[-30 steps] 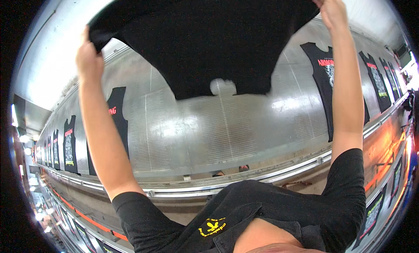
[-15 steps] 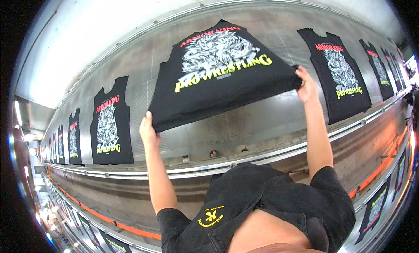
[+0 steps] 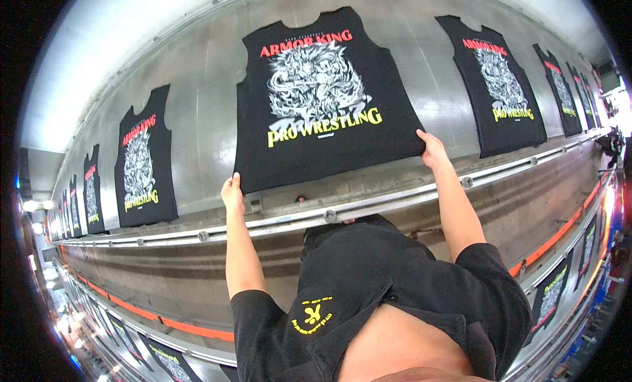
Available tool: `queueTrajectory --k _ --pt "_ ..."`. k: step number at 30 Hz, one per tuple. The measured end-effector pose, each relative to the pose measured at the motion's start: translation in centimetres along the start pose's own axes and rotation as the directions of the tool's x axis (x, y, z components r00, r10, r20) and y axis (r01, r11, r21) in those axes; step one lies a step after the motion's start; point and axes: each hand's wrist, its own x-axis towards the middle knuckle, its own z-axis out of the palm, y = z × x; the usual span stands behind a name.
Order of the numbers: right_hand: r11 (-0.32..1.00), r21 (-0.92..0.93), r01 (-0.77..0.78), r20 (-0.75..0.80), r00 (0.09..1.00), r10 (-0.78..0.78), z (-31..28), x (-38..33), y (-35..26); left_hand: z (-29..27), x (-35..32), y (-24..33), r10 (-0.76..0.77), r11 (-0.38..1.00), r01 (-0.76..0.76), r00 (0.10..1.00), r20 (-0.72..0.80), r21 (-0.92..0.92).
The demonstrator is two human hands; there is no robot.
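Note:
A black shirt panel (image 3: 329, 157) lies nearly flat on the long grey metal table (image 3: 204, 92) in front of me. It is sleeveless, with a scooped neck at the far end and a red, white and yellow print in its middle. My left hand (image 3: 233, 192) pinches the near left corner of its hem, thumb on top. At the near right corner, my right hand (image 3: 430, 149) grips the hem in the same way. The hem between them is stretched fairly straight. Fingers under the cloth are hidden.
Matching panels lie spaced along the table, one to the left (image 3: 139, 168) and one to the right (image 3: 497, 95), with several beyond each. A metal rail (image 3: 283, 222) edges the table nearest me. Behind me runs an orange rail (image 3: 178, 324) beside another table with more panels (image 3: 171, 363).
The panel's hem has come down from a lifted, slanted pose, and the cloth is now flatter and squarer. My right hand has moved left and nearer. Both hands keep their hold.

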Motion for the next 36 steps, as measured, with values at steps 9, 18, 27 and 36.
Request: queueTrajectory --k 9,18,27,36 --pt "0.881 -0.470 -0.048 -0.207 0.977 -0.057 -1.5 -5.6 0.7 -4.1 -2.6 -4.3 0.248 0.925 -0.243 0.969 0.022 0.293" --pt "0.102 -0.993 -0.059 -0.116 0.661 -0.741 -0.1 -7.4 5.2 -9.1 -4.9 -1.5 0.324 0.818 -0.236 0.943 -0.080 0.525" --pt "0.343 -0.800 0.493 0.419 0.867 -0.269 30.6 -15.9 22.9 -26.7 -11.8 -10.9 0.091 0.991 -0.106 0.980 -0.179 -0.082" --pt "0.664 -0.689 0.292 0.629 0.696 0.346 56.9 -27.6 37.1 -41.0 -10.4 -9.7 -0.127 0.935 0.068 0.981 -0.147 -0.349"
